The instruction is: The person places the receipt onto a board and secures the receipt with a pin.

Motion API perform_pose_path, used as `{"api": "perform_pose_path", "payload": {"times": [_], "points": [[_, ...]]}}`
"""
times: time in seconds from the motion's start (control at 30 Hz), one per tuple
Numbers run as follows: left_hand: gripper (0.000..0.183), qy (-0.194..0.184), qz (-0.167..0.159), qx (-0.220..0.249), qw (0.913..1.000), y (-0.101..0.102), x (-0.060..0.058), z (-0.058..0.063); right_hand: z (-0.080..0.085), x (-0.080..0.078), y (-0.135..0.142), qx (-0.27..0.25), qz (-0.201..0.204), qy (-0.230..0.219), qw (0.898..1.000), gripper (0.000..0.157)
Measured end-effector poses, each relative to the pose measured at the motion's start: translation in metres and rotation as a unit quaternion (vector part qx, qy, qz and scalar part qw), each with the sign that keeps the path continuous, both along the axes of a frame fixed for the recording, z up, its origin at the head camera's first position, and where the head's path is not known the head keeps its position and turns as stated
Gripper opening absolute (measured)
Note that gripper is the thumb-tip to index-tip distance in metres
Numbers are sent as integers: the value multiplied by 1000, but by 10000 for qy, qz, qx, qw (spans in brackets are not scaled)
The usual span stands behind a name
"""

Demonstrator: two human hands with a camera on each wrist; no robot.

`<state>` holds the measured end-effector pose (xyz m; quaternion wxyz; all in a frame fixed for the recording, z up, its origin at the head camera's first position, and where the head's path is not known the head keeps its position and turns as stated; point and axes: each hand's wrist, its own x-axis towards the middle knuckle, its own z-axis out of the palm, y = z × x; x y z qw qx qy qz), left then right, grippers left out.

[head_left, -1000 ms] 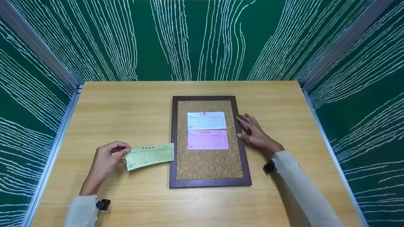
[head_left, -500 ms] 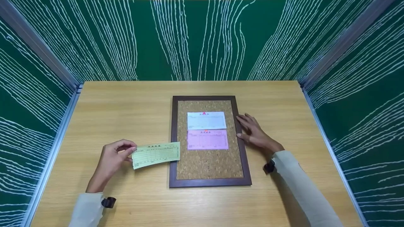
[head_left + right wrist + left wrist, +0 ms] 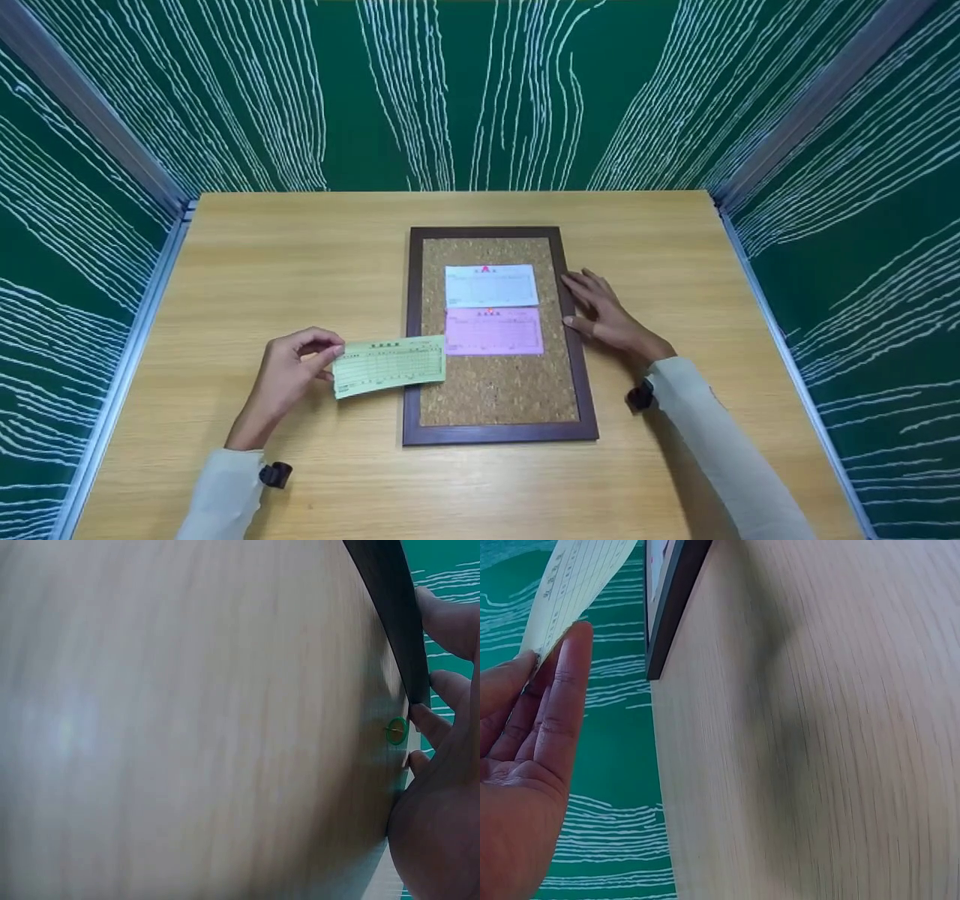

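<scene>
In the head view, my left hand [image 3: 292,379] pinches the left end of a yellow-green paper form [image 3: 390,366] between thumb and fingers. The form's right part hangs over the left border of a cork board [image 3: 495,390] with a dark brown frame. On the cork, a white form [image 3: 491,286] with a red pin at its top lies above a pink form [image 3: 493,332] with an orange pin. My right hand [image 3: 607,311] rests against the frame's right side, its fingers touching the edge. Beside that hand, the right wrist view shows a small green pushpin [image 3: 397,730] on the table.
The wooden table [image 3: 300,255] carries the board near its middle. Green panels [image 3: 360,90] with white wavy lines stand at the back and both sides, joined by metal posts. A dark wrist device [image 3: 276,474] sits on the left cuff.
My left hand has moved right and slightly away from me, carrying the yellow-green form from the frame's left edge to over the cork. My right hand has stayed still.
</scene>
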<state>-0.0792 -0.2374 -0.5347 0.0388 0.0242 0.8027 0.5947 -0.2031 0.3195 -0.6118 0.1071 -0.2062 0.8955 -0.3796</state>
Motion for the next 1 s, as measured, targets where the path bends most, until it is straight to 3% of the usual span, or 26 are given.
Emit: {"api": "perform_pose_path", "payload": {"times": [0.7, 1.0], "points": [[7, -20, -131, 272, 9995, 38, -14, -13, 0, 0, 1, 100, -71, -142, 9998, 81], [6, -147, -152, 333, 9992, 50, -17, -16, -2, 0, 0, -8, -20, 50, 10000, 81]]}}
